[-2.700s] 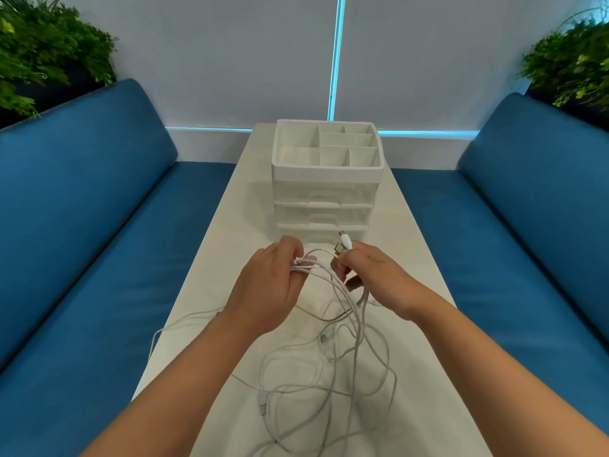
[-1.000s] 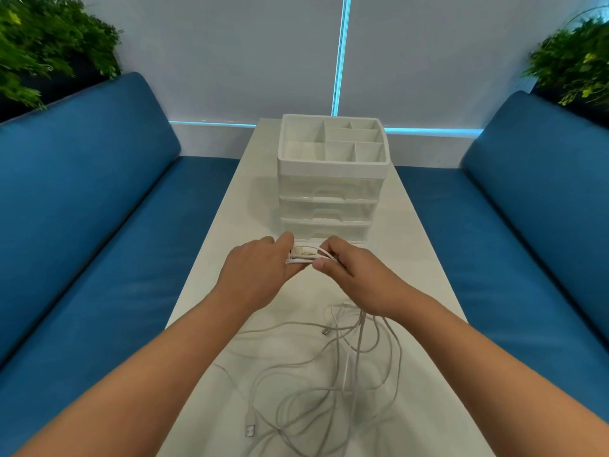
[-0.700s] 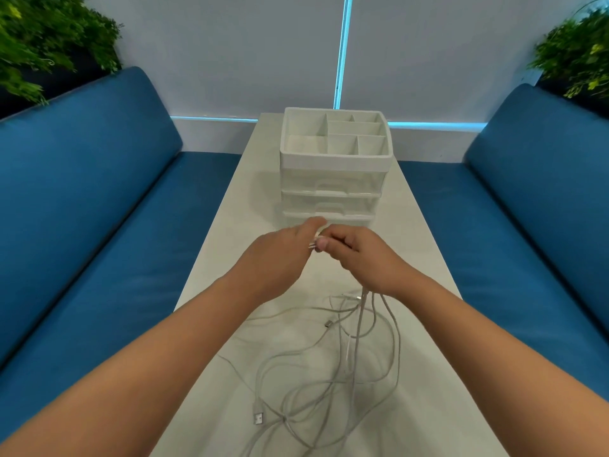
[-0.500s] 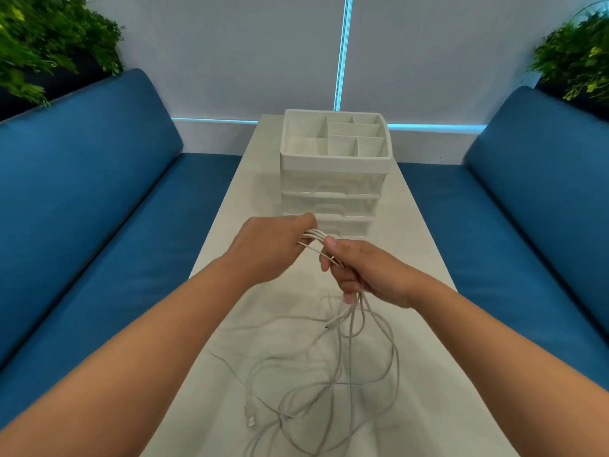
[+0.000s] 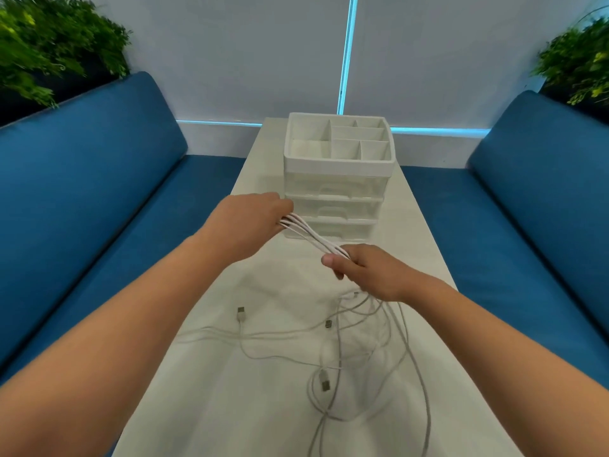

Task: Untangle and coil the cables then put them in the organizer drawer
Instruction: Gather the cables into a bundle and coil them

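Left hand [image 5: 250, 219]: fingers clenched on one end of the folded cable bundle [image 5: 309, 237], just before the organizer [image 5: 336, 179], drawers closed. Right hand [image 5: 365, 270]: fist closed on the bundle's other end. Loose cables [image 5: 346, 338]: tangled on the table [image 5: 280, 285], trailing from the right hand. Risk: pulling the strands taut likely tightens knots, or snags a USB plug [image 5: 241, 314].

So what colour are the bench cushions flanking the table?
Solid deep blue cushions, no pattern, seen in the head view.

White cables [image 5: 333, 338], white organizer [image 5: 337, 179], white table [image 5: 273, 407], blue sofas [image 5: 85, 179].
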{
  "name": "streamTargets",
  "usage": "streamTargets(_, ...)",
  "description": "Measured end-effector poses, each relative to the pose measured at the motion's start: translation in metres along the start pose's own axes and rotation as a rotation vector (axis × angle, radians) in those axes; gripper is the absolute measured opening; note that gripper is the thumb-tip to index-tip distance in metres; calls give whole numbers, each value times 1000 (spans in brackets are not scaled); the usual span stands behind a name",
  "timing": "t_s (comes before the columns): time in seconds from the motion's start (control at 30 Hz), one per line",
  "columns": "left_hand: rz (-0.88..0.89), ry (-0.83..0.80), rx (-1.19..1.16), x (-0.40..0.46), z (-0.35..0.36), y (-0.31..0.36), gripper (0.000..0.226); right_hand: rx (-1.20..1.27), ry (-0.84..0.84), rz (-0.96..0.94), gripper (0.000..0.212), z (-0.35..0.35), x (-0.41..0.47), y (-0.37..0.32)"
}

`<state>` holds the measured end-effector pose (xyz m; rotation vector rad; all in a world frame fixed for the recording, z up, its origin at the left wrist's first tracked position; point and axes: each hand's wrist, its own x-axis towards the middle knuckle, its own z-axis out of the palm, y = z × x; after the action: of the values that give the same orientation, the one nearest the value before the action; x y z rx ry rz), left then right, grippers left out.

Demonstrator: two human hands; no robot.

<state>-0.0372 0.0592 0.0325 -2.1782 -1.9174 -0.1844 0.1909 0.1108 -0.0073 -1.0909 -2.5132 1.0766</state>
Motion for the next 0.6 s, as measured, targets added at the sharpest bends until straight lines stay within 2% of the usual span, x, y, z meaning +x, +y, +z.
streamTargets(0.03, -4, -21, 13, -1, 3, 0, 18, -106, 73, -23, 45, -1, 2, 0)
streamTargets(0.1, -55, -26, 36, -5, 7, -5, 21, -43, 197, -69, 43, -5, 4, 2)
streamTargets(0.17, -154, 43, 19, -6, 4, -15, 24, 61, 183, -64, 40, -10, 4, 9)
streamTargets(0.23, -232, 132, -35, -3, -4, -21, 23, 9, 102, -10, 37, -7, 5, 19)
streamTargets(0.3, -259, 193, -100, 2, -9, -18, 23, -14, 146, 19, 32, -4, 7, 19)
streamTargets(0.33, -275, 217, -136, 4, -11, -16, 23, 50, 228, 16, 31, -5, 9, 18)
streamTargets(0.43, -308, 245, -131, 7, -10, -13, 26, 441, 468, -16, 28, -16, 7, 9)
streamTargets(0.47, -302, 231, -96, 7, -8, -13, 26, 434, 496, -22, 30, -22, 4, 9)
streamTargets(0.5, -294, 211, -66, 6, -5, -14, 27, 308, 502, -33, 32, -28, 2, 11)
streamTargets(0.57, -287, 180, -43, 5, 2, -14, 27, -106, 463, -17, 33, -37, -2, 14)
streamTargets(0.6, -284, 177, -42, 5, 5, -13, 27, -206, 455, 9, 35, -40, -3, 15)
